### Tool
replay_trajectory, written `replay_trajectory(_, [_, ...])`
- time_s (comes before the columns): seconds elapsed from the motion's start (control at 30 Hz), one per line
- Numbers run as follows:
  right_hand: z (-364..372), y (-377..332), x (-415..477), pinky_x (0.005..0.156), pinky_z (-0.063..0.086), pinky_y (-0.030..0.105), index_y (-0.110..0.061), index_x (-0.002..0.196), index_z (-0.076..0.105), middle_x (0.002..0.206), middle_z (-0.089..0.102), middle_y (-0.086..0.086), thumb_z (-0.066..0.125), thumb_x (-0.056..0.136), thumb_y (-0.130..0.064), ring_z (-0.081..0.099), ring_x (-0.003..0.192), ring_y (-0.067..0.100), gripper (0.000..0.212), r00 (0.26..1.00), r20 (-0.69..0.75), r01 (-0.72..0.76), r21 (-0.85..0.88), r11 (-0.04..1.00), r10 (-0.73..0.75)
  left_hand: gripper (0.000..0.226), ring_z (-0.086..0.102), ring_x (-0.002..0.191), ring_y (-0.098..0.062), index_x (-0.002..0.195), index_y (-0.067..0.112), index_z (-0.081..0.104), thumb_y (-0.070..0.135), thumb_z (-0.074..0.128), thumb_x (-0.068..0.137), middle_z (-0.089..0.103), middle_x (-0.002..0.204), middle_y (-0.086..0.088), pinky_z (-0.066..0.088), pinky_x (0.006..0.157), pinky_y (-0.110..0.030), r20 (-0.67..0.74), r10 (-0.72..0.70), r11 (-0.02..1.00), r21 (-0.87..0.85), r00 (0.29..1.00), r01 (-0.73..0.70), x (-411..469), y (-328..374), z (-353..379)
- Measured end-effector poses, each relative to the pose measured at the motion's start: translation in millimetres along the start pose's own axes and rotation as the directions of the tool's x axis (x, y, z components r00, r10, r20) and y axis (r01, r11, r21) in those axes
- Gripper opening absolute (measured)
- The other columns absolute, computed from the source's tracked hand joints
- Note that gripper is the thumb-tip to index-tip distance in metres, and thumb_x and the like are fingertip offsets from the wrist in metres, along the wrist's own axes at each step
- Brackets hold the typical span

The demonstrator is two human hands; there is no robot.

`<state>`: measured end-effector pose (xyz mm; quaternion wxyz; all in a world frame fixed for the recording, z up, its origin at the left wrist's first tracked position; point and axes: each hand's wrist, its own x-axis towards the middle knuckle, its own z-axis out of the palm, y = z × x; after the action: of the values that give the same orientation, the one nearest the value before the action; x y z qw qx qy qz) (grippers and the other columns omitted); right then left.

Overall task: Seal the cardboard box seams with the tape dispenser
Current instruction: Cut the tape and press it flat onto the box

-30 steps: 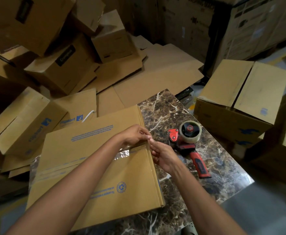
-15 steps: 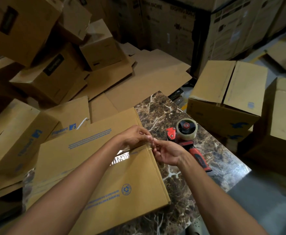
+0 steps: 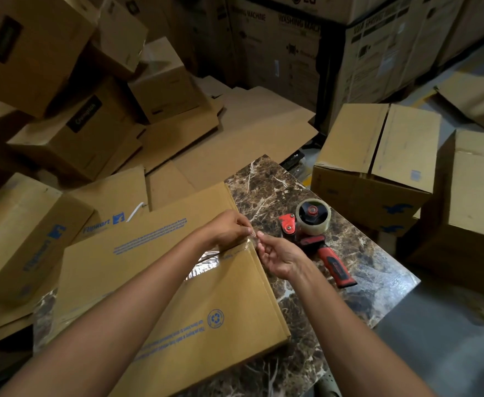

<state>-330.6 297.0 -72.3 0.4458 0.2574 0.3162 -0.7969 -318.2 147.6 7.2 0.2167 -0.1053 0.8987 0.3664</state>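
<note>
A flat brown cardboard box (image 3: 206, 296) with blue print lies on the marble table (image 3: 364, 282). Clear tape (image 3: 206, 260) runs along its middle seam. My left hand (image 3: 229, 229) and my right hand (image 3: 278, 255) meet at the seam's right end, and their fingertips pinch the loose end of the tape there. The red tape dispenser (image 3: 312, 233) with its roll lies on the table just right of my right hand, untouched.
Stacked and tumbled cardboard boxes (image 3: 71, 133) fill the left and back. Flattened sheets (image 3: 235, 133) lie behind the table. A closed box (image 3: 378, 156) stands at the right, another (image 3: 476, 210) beyond it. Grey floor (image 3: 435, 353) shows at the lower right.
The hands stay at the seam's right end; the right fingers have risen slightly to meet the left. The view has shifted a little. The dispenser has not moved.
</note>
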Motion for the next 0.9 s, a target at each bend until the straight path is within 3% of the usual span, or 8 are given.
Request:
replay_trajectory(0.1, [1, 3, 0, 0.033, 0.037, 0.010, -0.004, 0.092, 0.065, 0.059, 0.054, 0.001, 0.061, 0.093, -0.006, 0.049, 0.042, 0.004, 0.005, 0.998, -0.036, 0.047, -0.007, 0.999, -0.047, 0.017, 0.062, 0.090, -0.020, 0.099, 0.008, 0.074, 0.019, 0.063, 0.093, 0.071, 0.095, -0.007, 0.045, 0.073, -0.027, -0.042, 0.016, 0.998, 0.054, 0.999, -0.013, 2, -3, 5])
replay_trajectory(0.27, [7, 7, -5, 0.031, 0.025, 0.013, -0.005, 0.081, 0.061, 0.058, 0.050, 0.000, 0.061, 0.092, -0.004, 0.038, 0.041, 0.004, 0.011, 0.968, -0.125, 0.192, -0.184, 0.964, -0.216, 0.045, 0.054, 0.095, -0.016, 0.141, 0.023, 0.048, 0.026, 0.056, 0.096, 0.054, 0.106, 0.001, 0.042, 0.083, -0.030, -0.199, 0.040, 0.999, -0.008, 0.979, -0.043, -3, -10, 5])
replay_trajectory(0.4, [8, 12, -2, 0.038, 0.031, 0.021, -0.004, 0.086, 0.064, 0.055, 0.051, 0.001, 0.064, 0.091, -0.008, 0.040, 0.042, 0.007, 0.007, 0.917, -0.178, 0.270, -0.383, 0.883, -0.357, 0.030, 0.051, 0.094, -0.013, 0.125, 0.016, 0.063, 0.017, 0.055, 0.095, 0.057, 0.101, 0.000, 0.043, 0.081, -0.027, -0.489, 0.329, 0.936, 0.283, 0.808, -0.209, -22, -26, 18])
replay_trajectory(0.5, [11, 16, 2, 0.050, 0.042, 0.024, -0.006, 0.078, 0.063, 0.061, 0.060, 0.005, 0.067, 0.088, -0.008, 0.050, 0.048, 0.011, 0.011, 0.885, -0.184, 0.307, -0.459, 0.834, -0.427, 0.032, 0.053, 0.111, -0.018, 0.123, 0.010, 0.064, 0.020, 0.052, 0.095, 0.061, 0.116, -0.005, 0.041, 0.095, -0.026, -0.492, 0.509, 0.849, 0.420, 0.706, -0.320, -41, -46, 44])
replay_trajectory(0.63, [16, 16, 0, 0.062, 0.053, 0.032, -0.003, 0.077, 0.067, 0.071, 0.069, 0.013, 0.068, 0.084, -0.001, 0.062, 0.061, 0.020, 0.007, 0.906, -0.148, 0.270, -0.519, 0.811, -0.397, 0.058, 0.015, 0.148, -0.010, 0.149, 0.018, 0.035, 0.044, 0.028, 0.098, 0.024, 0.158, 0.004, 0.009, 0.120, -0.029, -0.337, 0.438, 0.851, 0.455, 0.833, -0.263, -51, -63, 67])
replay_trajectory(0.73, [19, 10, -4, 0.041, 0.042, 0.020, -0.002, 0.075, 0.068, 0.061, 0.063, 0.010, 0.069, 0.083, -0.002, 0.055, 0.039, 0.011, 0.008, 0.911, -0.210, 0.188, -0.555, 0.810, -0.355, 0.059, -0.003, 0.149, -0.005, 0.151, 0.025, 0.014, 0.049, 0.016, 0.098, 0.006, 0.160, 0.010, -0.002, 0.120, -0.028, -0.296, 0.396, 0.834, 0.513, 0.869, -0.205, -50, -64, 70])
replay_trajectory(0.8, [19, 9, -4, 0.042, 0.042, 0.022, -0.003, 0.074, 0.068, 0.065, 0.064, 0.010, 0.071, 0.079, -0.010, 0.056, 0.045, 0.016, 0.009, 0.862, -0.311, 0.097, -0.673, 0.733, -0.400, 0.058, -0.008, 0.148, -0.004, 0.151, 0.027, 0.008, 0.049, 0.012, 0.098, 0.001, 0.161, 0.010, -0.002, 0.121, -0.030, -0.278, 0.378, 0.819, 0.545, 0.883, -0.179, -52, -63, 70])
replay_trajectory(0.9, [15, 11, -9, 0.066, 0.053, 0.032, -0.009, 0.086, 0.075, 0.088, 0.073, 0.013, 0.062, 0.082, -0.021, 0.067, 0.079, 0.031, 0.018, 0.691, -0.385, -0.014, -0.853, 0.521, -0.612, 0.061, -0.012, 0.147, -0.003, 0.153, 0.027, 0.006, 0.049, 0.008, 0.097, -0.004, 0.161, 0.010, -0.002, 0.122, -0.032, -0.267, 0.359, 0.804, 0.575, 0.894, -0.151, -55, -63, 72])
